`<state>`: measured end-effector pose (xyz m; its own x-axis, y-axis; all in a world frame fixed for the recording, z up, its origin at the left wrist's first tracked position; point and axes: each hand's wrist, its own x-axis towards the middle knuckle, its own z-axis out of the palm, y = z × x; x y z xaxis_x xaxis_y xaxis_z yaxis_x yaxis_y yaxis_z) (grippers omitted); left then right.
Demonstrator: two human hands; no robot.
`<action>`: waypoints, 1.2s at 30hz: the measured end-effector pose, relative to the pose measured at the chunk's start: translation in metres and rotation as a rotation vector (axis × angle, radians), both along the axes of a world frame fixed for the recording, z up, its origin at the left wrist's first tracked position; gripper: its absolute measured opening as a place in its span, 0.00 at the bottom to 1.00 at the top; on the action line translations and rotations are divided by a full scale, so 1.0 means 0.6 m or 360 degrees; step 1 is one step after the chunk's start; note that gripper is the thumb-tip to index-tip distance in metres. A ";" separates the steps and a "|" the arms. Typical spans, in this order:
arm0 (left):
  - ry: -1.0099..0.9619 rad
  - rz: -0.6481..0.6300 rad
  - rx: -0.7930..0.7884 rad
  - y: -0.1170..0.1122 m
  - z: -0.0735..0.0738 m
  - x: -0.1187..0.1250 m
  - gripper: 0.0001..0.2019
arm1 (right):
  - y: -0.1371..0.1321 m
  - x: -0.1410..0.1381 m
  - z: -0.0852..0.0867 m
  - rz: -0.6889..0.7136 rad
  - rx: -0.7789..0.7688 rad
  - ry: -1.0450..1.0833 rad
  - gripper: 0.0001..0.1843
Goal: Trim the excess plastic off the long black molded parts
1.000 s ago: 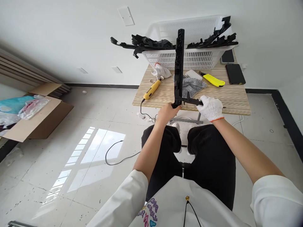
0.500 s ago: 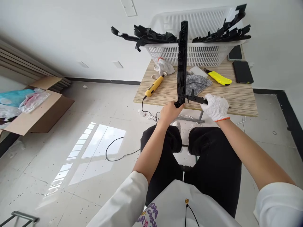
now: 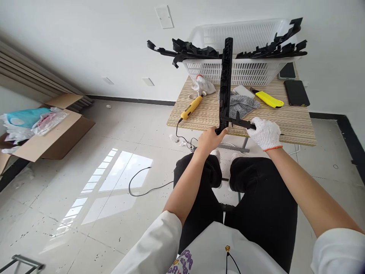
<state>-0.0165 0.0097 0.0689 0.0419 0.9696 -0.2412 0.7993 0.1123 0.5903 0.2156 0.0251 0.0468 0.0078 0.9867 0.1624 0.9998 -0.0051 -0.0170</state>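
My bare left hand [image 3: 209, 141] is closed around the near end of a long black plastic strip [image 3: 226, 80], which points away from me over the table. In a white knitted glove with an orange cuff, my right hand [image 3: 265, 133] grips a black caliper [image 3: 241, 122]. The caliper lies crosswise, its jaw end against the strip just beyond my left fingers. I cannot tell how tightly the jaws sit on the strip. A grey cloth [image 3: 242, 105] lies on the table behind the caliper.
A white plastic basket [image 3: 256, 72] holds several black strips that stick out both sides. On the wooden table [image 3: 296, 133] lie a yellow corded tool [image 3: 191, 108], a glove [image 3: 205, 86], a yellow cutter [image 3: 268, 99] and a black phone [image 3: 296, 93]. An open carton [image 3: 48, 133] stands left.
The whole view has shifted, so everything sits slightly lower and more to the right. Both hands keep their holds, and the caliper stays at the strip's near end.
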 end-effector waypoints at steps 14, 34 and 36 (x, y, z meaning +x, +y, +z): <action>-0.0043 0.0028 0.0063 0.001 0.001 -0.003 0.31 | -0.001 -0.001 0.000 -0.0012 0.0008 0.0008 0.19; -0.1269 0.0040 -0.0458 0.038 -0.031 0.000 0.17 | 0.008 0.015 0.043 0.0164 -0.0217 0.0486 0.25; -0.1300 0.0039 -0.0457 0.040 -0.036 -0.001 0.18 | 0.010 0.017 0.059 0.0192 -0.0220 0.0563 0.27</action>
<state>-0.0170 0.0339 0.0471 0.2886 0.8787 -0.3802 0.1325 0.3566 0.9248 0.2260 0.0312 0.0822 -0.0779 0.9963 0.0361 0.9259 0.0857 -0.3679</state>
